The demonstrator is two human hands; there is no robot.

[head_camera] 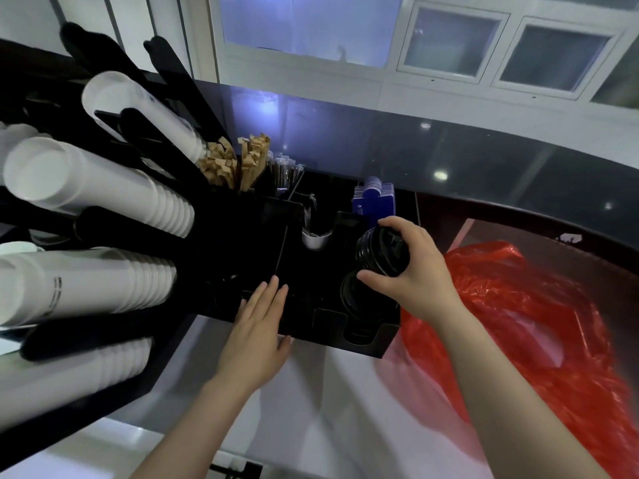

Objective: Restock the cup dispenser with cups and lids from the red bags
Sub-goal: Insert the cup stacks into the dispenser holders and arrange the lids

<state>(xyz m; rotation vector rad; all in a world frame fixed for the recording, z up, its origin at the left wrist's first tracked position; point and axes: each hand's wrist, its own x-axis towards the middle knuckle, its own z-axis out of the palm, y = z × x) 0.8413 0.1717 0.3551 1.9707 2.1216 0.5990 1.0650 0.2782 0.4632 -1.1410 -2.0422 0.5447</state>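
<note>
Our right hand (pixel 411 271) curled its fingers and thumb round a stack of black lids (pixel 382 250), held tilted just above the right front slot of the black organizer (pixel 363 344). More lids (pixel 352 295) sat in that slot, just under our thumb. Our left hand (pixel 257 326) lay flat with straight, relaxed fingers on the organizer's front edge, grasping nothing. Beyond our left fingertips, white cups (pixel 100 191) lay stacked in the dispenser (pixel 103 226). A red bag (pixel 518 316) lay just right of our right wrist.

No legible text; faint grey print on one white cup stack (pixel 57 292), unreadable.
</note>
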